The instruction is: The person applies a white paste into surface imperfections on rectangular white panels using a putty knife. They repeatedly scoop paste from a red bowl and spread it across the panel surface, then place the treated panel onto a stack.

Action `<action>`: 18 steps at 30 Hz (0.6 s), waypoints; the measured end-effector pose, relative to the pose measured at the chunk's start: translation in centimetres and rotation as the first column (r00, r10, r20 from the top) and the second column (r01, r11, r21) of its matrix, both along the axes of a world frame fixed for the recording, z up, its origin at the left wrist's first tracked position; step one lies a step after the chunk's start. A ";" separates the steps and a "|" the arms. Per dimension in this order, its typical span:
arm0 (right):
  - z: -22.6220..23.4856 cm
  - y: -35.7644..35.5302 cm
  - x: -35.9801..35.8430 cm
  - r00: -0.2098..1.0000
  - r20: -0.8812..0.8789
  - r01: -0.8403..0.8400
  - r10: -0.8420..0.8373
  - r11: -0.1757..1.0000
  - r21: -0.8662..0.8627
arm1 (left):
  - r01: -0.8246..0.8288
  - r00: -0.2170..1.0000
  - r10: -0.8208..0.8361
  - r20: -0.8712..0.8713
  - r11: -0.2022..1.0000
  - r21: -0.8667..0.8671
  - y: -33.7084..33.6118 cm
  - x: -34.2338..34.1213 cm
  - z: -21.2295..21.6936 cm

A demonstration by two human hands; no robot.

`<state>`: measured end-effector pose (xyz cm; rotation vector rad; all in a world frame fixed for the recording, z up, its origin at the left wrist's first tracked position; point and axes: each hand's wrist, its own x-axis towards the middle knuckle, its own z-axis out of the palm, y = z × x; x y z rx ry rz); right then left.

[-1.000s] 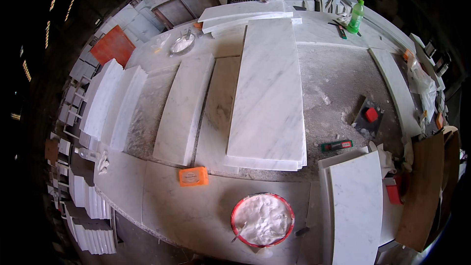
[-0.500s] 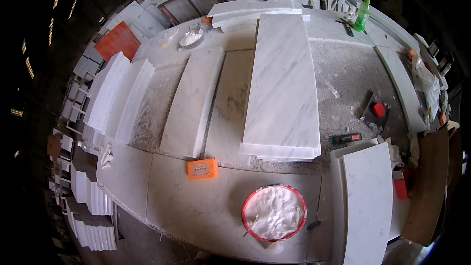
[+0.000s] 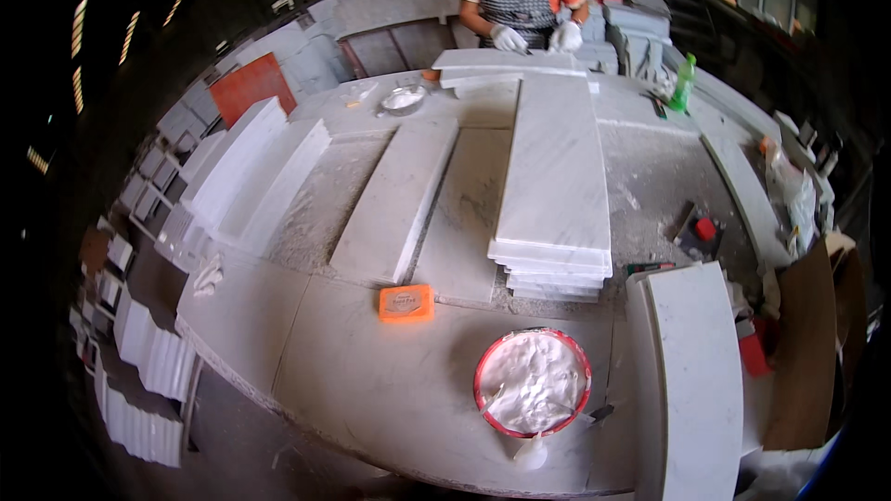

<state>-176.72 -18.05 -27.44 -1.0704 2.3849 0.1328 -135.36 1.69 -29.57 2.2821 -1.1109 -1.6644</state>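
Neither of my hands is in view. A stack of long white marble slabs (image 3: 554, 176) lies lengthwise down the middle of the grey stone worktable (image 3: 353, 362). Close to the near edge stands a red bowl of white paste (image 3: 533, 382), and an orange sanding block (image 3: 406, 302) lies left of it. At the far end another person in an orange top, wearing white gloves (image 3: 535, 37), touches a slab lying crosswise (image 3: 506, 62).
Single slabs (image 3: 394, 199) lie left of the stack, and more lean at the table's left side (image 3: 243, 172). A wide slab (image 3: 694, 371) sits at near right. A green bottle (image 3: 683, 83), a small metal dish (image 3: 401, 99), a red-and-black tool (image 3: 701, 232) and cardboard (image 3: 806, 353) are around.
The whole scene has shifted down and toward me in the picture, so the person at the far end shows more fully. Nothing on the table has moved.
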 end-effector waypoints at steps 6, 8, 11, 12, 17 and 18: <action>-3.6 1.8 -2.3 0.998 0.006 -0.060 0.063 0.969 -0.240 | 0.129 0.992 -0.130 0.004 0.979 -0.159 1.0 -0.3 -3.9; -3.3 1.5 -2.3 0.991 0.050 -0.113 0.125 0.974 -0.197 | 0.113 0.994 -0.111 0.018 0.983 -0.147 3.5 -0.7 -3.7; -2.7 1.7 -3.1 0.982 0.092 -0.148 0.164 0.976 -0.163 | 0.115 0.993 -0.112 0.029 0.980 -0.161 4.9 -1.8 -4.5; -3.0 2.3 -3.5 0.984 0.088 -0.139 0.155 0.977 -0.162 | 0.137 0.991 -0.132 0.035 0.976 -0.170 4.6 -1.9 -5.1; -7.1 3.5 -6.3 0.987 0.068 -0.135 0.149 0.975 -0.174 | 0.122 0.992 -0.122 0.025 0.923 -0.364 4.7 -2.3 -5.2; -7.9 3.4 -6.8 0.988 0.066 -0.127 0.140 0.976 -0.178 | 0.087 0.996 -0.083 0.025 0.923 -0.374 4.6 -2.6 -4.9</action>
